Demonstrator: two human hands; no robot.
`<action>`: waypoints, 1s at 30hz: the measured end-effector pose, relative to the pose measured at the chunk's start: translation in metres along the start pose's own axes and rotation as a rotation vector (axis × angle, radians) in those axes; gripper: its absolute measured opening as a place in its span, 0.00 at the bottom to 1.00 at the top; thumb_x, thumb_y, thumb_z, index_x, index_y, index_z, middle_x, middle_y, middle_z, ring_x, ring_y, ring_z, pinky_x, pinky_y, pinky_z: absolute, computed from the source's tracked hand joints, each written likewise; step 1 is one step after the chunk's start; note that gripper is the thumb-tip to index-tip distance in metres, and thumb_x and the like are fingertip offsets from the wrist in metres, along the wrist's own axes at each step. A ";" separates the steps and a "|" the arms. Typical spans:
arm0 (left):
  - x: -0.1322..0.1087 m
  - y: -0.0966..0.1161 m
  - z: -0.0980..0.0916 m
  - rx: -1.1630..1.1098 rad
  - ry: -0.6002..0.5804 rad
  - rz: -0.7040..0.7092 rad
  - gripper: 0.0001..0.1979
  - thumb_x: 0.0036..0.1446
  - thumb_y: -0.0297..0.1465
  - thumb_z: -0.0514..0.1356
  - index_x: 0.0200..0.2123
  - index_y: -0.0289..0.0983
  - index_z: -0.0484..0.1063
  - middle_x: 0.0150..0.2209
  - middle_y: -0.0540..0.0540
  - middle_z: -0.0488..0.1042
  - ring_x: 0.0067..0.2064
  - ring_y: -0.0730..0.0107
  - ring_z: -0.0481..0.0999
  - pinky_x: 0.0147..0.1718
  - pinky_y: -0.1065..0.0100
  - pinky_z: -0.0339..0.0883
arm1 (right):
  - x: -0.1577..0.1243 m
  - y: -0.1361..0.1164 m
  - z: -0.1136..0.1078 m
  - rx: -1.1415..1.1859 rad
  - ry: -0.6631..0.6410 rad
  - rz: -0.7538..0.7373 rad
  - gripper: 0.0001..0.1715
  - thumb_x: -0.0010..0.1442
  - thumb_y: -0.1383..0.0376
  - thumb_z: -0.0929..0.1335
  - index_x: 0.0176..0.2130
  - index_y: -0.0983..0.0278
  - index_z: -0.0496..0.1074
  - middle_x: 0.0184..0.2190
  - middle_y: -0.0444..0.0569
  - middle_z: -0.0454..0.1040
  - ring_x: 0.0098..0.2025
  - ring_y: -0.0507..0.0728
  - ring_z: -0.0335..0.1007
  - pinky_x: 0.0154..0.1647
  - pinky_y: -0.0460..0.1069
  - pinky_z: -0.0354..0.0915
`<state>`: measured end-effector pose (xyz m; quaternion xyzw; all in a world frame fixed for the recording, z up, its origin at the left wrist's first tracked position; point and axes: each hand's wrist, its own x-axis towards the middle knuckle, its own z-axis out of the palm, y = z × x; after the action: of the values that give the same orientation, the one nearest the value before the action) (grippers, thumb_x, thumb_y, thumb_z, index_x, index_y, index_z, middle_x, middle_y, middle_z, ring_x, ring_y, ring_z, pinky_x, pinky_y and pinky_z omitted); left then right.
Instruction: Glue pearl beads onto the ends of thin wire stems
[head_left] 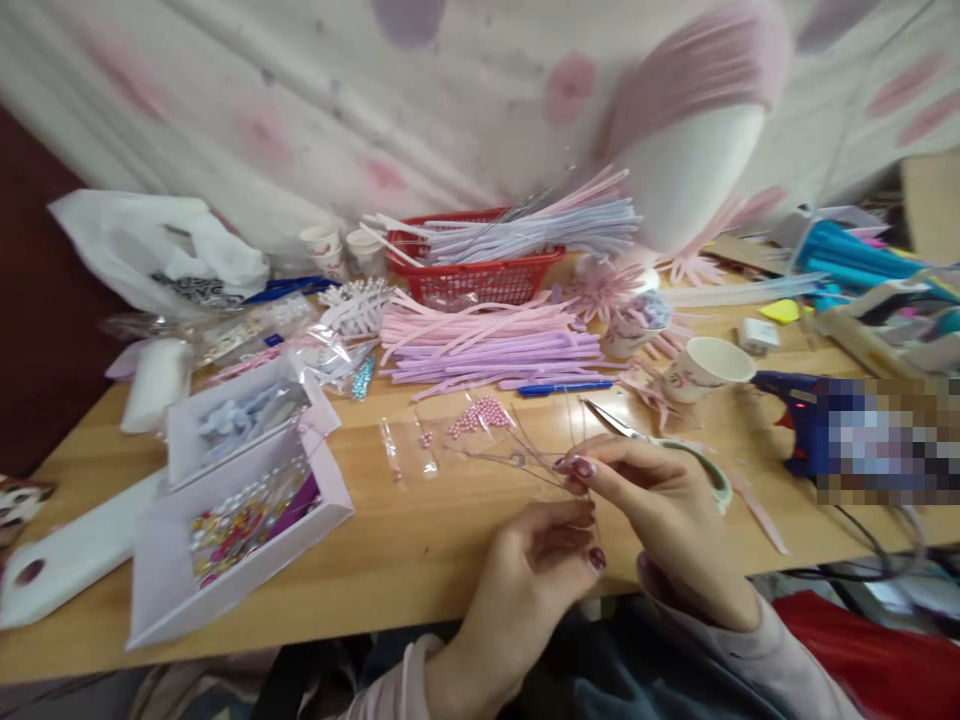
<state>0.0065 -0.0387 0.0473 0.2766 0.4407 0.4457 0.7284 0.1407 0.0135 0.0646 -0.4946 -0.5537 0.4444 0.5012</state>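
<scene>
My left hand [529, 575] and my right hand [660, 520] meet at the near edge of the wooden table [420, 530]. Both pinch thin, nearly clear wires [525, 455] that fan out toward the left. The right hand's fingertips are closed on the wire ends; the left hand's fingers curl beneath them. Scissors with a pale green handle [660, 445] lie just behind the right hand. A small clear bag of pink beads [480, 412] lies beyond the wires.
Pink and lilac pipe cleaners [487, 345] lie mid-table before a red basket [480, 270]. White boxes of beads [240, 510] sit left. A paper cup [705, 368], a blue pen [562, 387] and a blue glue gun [795, 410] are right.
</scene>
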 end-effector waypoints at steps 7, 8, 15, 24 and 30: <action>-0.024 0.034 -0.073 1.043 0.524 0.484 0.10 0.62 0.29 0.56 0.40 0.39 0.78 0.39 0.42 0.77 0.35 0.63 0.77 0.35 0.65 0.70 | -0.005 0.000 -0.001 -0.073 -0.030 -0.011 0.06 0.51 0.59 0.78 0.27 0.58 0.83 0.24 0.47 0.81 0.22 0.52 0.72 0.19 0.43 0.67; -0.022 0.037 -0.082 1.161 0.625 0.514 0.10 0.62 0.29 0.56 0.41 0.38 0.77 0.39 0.42 0.77 0.37 0.61 0.78 0.37 0.63 0.70 | -0.007 0.000 -0.001 -0.080 -0.030 -0.010 0.07 0.51 0.58 0.78 0.26 0.58 0.82 0.24 0.48 0.81 0.22 0.52 0.71 0.19 0.44 0.66; -0.001 0.031 -0.101 1.453 0.758 0.500 0.08 0.62 0.29 0.53 0.38 0.38 0.72 0.36 0.40 0.77 0.40 0.53 0.78 0.39 0.57 0.70 | -0.013 -0.002 -0.002 -0.157 -0.041 -0.043 0.07 0.52 0.58 0.78 0.27 0.58 0.82 0.25 0.47 0.81 0.26 0.54 0.74 0.22 0.45 0.67; 0.008 0.025 -0.112 1.546 0.778 0.455 0.09 0.63 0.31 0.50 0.32 0.40 0.67 0.33 0.38 0.77 0.38 0.50 0.78 0.37 0.56 0.68 | -0.016 0.000 -0.008 -0.169 -0.022 -0.164 0.05 0.54 0.61 0.77 0.28 0.58 0.81 0.27 0.46 0.83 0.29 0.56 0.78 0.27 0.48 0.70; 0.008 0.028 -0.109 1.500 0.757 0.446 0.08 0.62 0.30 0.49 0.32 0.40 0.66 0.34 0.37 0.77 0.39 0.48 0.78 0.36 0.56 0.68 | -0.014 0.001 -0.008 -0.209 -0.003 -0.244 0.04 0.55 0.63 0.76 0.28 0.59 0.81 0.27 0.46 0.83 0.29 0.57 0.78 0.27 0.48 0.71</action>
<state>-0.0997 -0.0178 0.0161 0.5967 0.7664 0.2318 0.0537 0.1493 -0.0007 0.0627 -0.4728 -0.6536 0.3208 0.4964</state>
